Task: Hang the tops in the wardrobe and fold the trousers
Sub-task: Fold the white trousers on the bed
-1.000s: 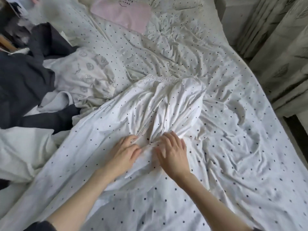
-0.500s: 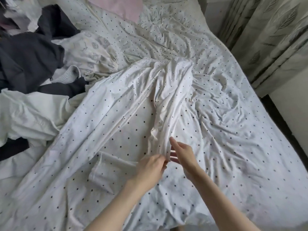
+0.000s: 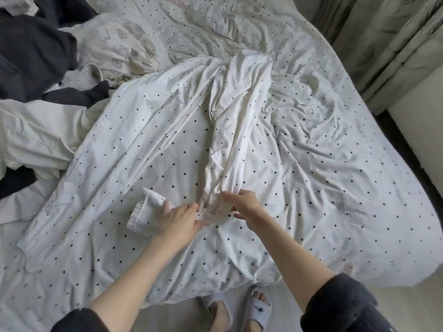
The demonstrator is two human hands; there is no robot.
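Observation:
White trousers [image 3: 236, 111] lie lengthwise on the dotted bed sheet [image 3: 323, 176], waistband at the far end, one leg stretched toward me. My left hand [image 3: 179, 220] and my right hand [image 3: 244, 203] pinch that leg's lower end between them, near the bed's front. A loose hemmed cuff [image 3: 146, 212] lies just left of my left hand. A pile of tops fills the left side: a dark garment [image 3: 31, 51], a cream printed top [image 3: 117, 44] and a pale shirt [image 3: 33, 137].
Curtains [image 3: 388, 39] hang at the right beyond the bed's edge. A dark gap of floor [image 3: 407, 149] runs along the bed's right side. My feet in pale slippers [image 3: 257, 307] stand on light floor at the bed's front edge.
Both hands slid down the trouser leg from the crotch area to its lower end, drawing the leg out straight toward me. The view pulled back, showing the bed's front edge and my feet.

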